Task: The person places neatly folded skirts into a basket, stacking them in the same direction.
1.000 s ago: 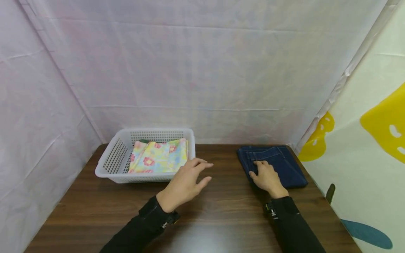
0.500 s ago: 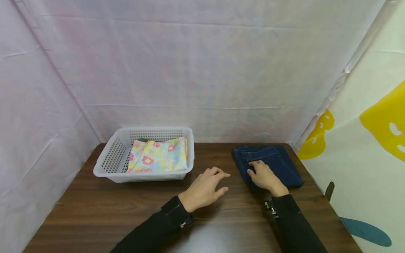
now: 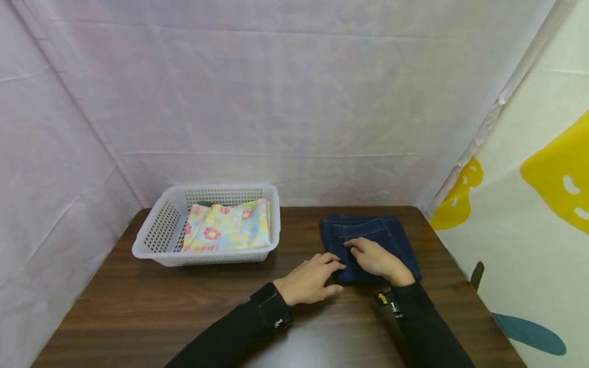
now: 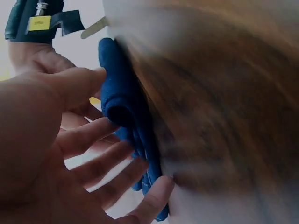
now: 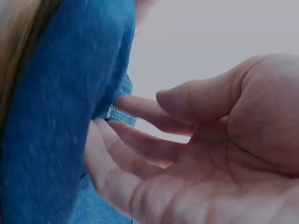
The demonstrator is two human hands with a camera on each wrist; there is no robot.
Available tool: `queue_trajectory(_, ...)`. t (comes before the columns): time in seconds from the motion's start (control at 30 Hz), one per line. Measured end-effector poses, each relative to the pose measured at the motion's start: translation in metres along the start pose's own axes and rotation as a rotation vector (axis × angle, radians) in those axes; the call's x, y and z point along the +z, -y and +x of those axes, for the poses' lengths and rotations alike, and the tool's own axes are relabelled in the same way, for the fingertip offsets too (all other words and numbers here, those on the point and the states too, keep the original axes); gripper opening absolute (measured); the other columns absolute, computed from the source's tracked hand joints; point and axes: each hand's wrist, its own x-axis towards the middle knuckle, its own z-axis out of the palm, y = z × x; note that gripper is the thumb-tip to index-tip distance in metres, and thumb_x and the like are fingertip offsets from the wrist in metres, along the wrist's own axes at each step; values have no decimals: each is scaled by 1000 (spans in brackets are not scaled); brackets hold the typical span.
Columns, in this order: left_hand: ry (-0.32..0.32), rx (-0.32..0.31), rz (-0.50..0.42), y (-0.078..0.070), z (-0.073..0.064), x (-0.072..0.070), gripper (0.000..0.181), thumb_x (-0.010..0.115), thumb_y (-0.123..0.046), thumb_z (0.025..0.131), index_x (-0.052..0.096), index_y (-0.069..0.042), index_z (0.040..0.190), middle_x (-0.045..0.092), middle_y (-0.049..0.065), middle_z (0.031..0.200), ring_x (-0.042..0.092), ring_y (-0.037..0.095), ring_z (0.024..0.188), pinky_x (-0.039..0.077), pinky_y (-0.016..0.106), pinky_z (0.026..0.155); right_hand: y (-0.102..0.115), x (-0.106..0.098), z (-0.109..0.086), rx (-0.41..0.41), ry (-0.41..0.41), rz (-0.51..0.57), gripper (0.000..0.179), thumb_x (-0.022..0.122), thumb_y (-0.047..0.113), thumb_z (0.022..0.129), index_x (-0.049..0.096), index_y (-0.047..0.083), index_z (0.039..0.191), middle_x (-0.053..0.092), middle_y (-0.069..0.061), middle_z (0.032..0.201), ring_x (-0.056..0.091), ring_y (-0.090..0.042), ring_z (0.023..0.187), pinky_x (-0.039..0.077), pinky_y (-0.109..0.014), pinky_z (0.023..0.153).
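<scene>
A pair of dark blue jeans (image 3: 397,243), folded into a flat stack, lies on the right part of the table. My right hand (image 3: 375,259) rests on top of it, fingers extended onto the denim near a stitched seam. In the right wrist view, those fingertips press against the jeans (image 5: 51,107), with the thumb held apart. My left hand (image 3: 310,281) is at the near left edge of the stack, fingers spread and slightly bent. The left wrist view shows its fingertips along the folded edge of the jeans (image 4: 121,88), thumb beside a rolled fold.
On the left of the brown wooden table (image 3: 138,306) stands a white perforated basket (image 3: 207,258). Inside it lies a folded pastel cloth with flowers (image 3: 234,225), over something dark green (image 3: 204,203). White fabric walls (image 3: 294,102) enclose the table's back and sides.
The jeans have slid left across the table under my right hand. My left hand has moved right, from beside the basket to the jeans' left edge.
</scene>
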Motion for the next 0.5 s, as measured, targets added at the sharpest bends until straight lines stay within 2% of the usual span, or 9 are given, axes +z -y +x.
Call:
queue_trajectory(0.13, 23, 8, 62, 2, 0, -1, 61, 73, -48, 117, 61, -21, 170, 61, 3, 172, 63, 26, 155, 60, 61, 123, 4, 1, -3, -13, 49, 85, 45, 47, 11, 125, 62, -1, 165, 54, -33, 175, 61, -53, 156, 56, -68, 124)
queue_trajectory(0.27, 18, 40, 145, 6, -4, -5, 52, 74, -47, 116, 69, -22, 162, 70, 1, 159, 71, 21, 142, 66, 53, 114, 7, 3, -5, -32, 90, 120, 45, 46, 11, 125, 60, -2, 166, 54, -33, 174, 68, -50, 149, 61, -63, 121)
queue_trajectory(0.4, 15, 64, 175, 8, -12, -10, 45, 75, -44, 116, 75, -21, 154, 73, 0, 147, 74, 19, 129, 68, 44, 104, 11, 6, -5, -73, 120, 80, 46, 51, 17, 125, 59, 3, 169, 57, -29, 174, 65, -49, 153, 57, -67, 124)
queue_trajectory(0.5, 22, 76, 178, 9, -21, -11, 43, 76, -43, 116, 76, -19, 152, 73, 0, 142, 74, 17, 122, 67, 36, 101, 12, 9, -6, -116, 125, 57, 50, 56, 26, 125, 58, 6, 171, 59, -25, 174, 67, -45, 151, 58, -66, 122)
